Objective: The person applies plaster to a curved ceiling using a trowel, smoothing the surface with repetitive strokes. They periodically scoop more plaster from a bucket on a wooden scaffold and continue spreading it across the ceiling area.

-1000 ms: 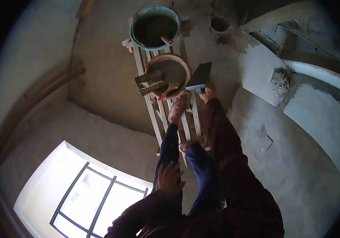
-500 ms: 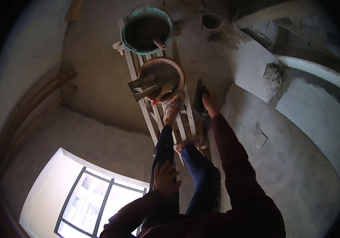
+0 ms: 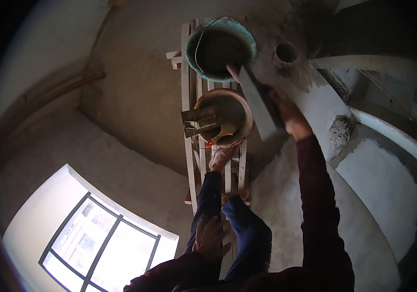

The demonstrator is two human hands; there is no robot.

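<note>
My right hand [image 3: 288, 114] is closed round a plastering trowel [image 3: 261, 106], whose flat grey blade shows to the right of the buckets. Its far end comes close to the teal bucket [image 3: 254, 58], which holds dark mortar and a tool with a pinkish handle [image 3: 233, 73]. Nearer stands an orange-brown bucket [image 3: 250, 113]. A brush [image 3: 224, 132] leans in that one, and a metal tool [image 3: 196, 121] lies across its left rim. With fingers spread, my left hand [image 3: 212, 238] rests on my left leg and holds nothing.
Both buckets stand on a narrow platform of wooden slats [image 3: 186, 92], where my feet [image 3: 220, 159] are too. A bright window [image 3: 106, 238] is at the lower left. Wooden poles [image 3: 67, 86] run along the left. A round hole [image 3: 286, 51] shows at the far right of the teal bucket.
My right hand has swung the trowel up and away from beside the slats, and its blade now shows flat. The view has shifted. My left hand stays on my leg.
</note>
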